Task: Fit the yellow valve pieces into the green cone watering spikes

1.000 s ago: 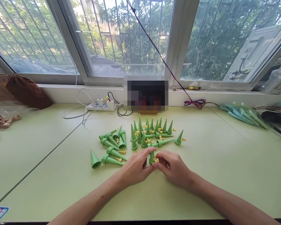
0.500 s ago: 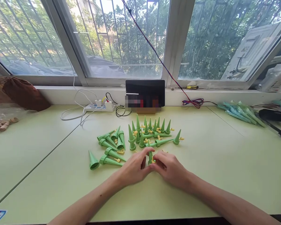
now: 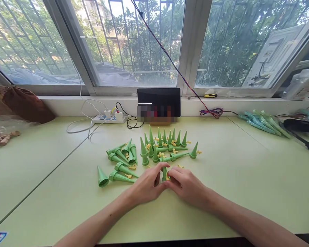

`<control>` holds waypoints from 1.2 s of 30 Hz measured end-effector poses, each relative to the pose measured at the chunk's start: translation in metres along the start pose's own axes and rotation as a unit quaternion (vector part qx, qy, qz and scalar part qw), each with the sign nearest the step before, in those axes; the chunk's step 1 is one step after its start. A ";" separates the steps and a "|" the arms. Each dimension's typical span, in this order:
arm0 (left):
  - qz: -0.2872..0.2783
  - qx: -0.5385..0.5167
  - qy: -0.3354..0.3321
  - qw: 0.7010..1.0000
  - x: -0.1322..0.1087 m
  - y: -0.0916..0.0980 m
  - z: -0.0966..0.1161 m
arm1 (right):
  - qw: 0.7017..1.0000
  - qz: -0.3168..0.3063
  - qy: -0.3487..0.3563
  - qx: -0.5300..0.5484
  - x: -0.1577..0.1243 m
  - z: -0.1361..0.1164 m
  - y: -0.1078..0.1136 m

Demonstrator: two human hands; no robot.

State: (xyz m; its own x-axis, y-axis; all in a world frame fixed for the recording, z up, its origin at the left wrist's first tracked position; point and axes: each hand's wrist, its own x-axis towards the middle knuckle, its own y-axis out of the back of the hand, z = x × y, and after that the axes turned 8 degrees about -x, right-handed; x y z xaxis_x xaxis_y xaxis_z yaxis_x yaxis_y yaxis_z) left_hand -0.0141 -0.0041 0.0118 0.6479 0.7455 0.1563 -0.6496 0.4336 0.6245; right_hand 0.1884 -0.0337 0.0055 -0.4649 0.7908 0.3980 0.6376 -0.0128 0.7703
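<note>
Between my hands, a green plastic watering spike stands upright with its tip pointing away from the table. My left hand grips the spike from the left, thumb and forefinger around it. At the spike's lower right side, my right hand pinches a small yellow valve, partly hidden by the fingers. Just beyond are several standing green spikes with yellow valves. To the left lie loose green spikes and a yellow valve; one wide-mouthed spike lies apart from them.
A dark tablet leans at the back near a power strip with looped cables. Coiled wire and blue-green plastic packets lie at the back right. A brown bag sits at the far left.
My right fingers shift slightly on the yellow valve against the spike. My left hand keeps its hold, and the view tilts a little.
</note>
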 end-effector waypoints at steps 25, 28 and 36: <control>-0.014 0.007 0.004 1.000 0.000 0.000 -0.002 | 0.993 0.002 0.071 -0.097 -0.003 0.002 0.000; -0.015 0.007 0.007 1.000 0.000 0.001 -0.002 | 0.991 0.003 0.082 -0.102 -0.002 0.002 0.001; -0.007 0.014 -0.003 1.000 0.000 0.000 -0.003 | 0.993 0.016 0.065 -0.101 -0.003 0.003 -0.003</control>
State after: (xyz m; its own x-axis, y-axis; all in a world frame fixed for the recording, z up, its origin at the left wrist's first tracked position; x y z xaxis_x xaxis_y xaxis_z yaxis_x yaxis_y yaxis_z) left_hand -0.0148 -0.0026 0.0096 0.6596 0.7360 0.1524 -0.6293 0.4300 0.6474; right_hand 0.1899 -0.0343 0.0002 -0.5305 0.7026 0.4742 0.5235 -0.1684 0.8352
